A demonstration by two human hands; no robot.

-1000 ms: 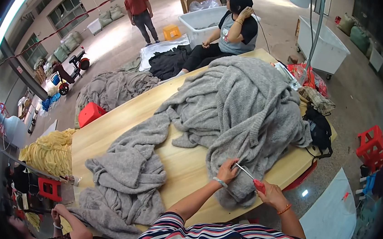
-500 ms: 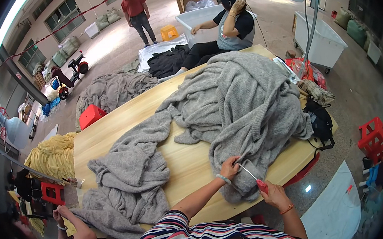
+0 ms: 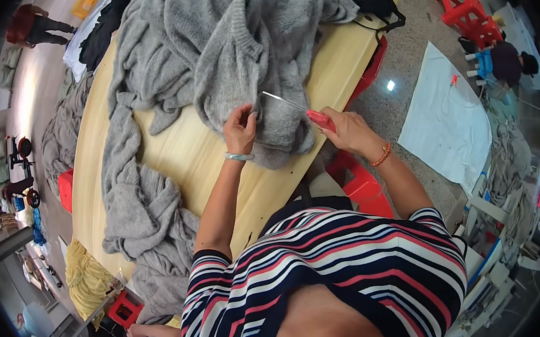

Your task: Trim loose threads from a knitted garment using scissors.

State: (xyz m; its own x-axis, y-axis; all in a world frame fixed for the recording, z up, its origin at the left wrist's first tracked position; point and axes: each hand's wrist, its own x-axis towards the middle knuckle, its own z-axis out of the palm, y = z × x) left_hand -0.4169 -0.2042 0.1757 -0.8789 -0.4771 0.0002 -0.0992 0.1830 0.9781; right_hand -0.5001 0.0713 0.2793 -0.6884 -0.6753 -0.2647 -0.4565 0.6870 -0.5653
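My right hand [image 3: 347, 129] grips the red handle of a tool [image 3: 320, 118] with a long, thin metal shaft. The shaft points left across a large heap of grey knit fabric [image 3: 198, 40]; the exact kind of tool is not clear. Close to the heap's near edge is my left hand [image 3: 240, 130], a little left of and below the shaft's tip. Its fingers are curled toward the thumb, and anything between them is too small to make out. From the heap, more grey knit [image 3: 144, 209] trails down the left side of the wooden table [image 3: 169, 140].
A red stool [image 3: 362, 183] stands close by on my right, near a white sheet [image 3: 444, 119] on the floor. Yellow fabric [image 3: 86, 277] lies beyond the left end. Another person's hand [image 3: 146, 332] shows at the lower left. Someone in red [image 3: 29, 24] stands far left.
The view has swung down and right. My left hand has come away from the shaft's tip and now sits lower. The tool remains in my right hand.
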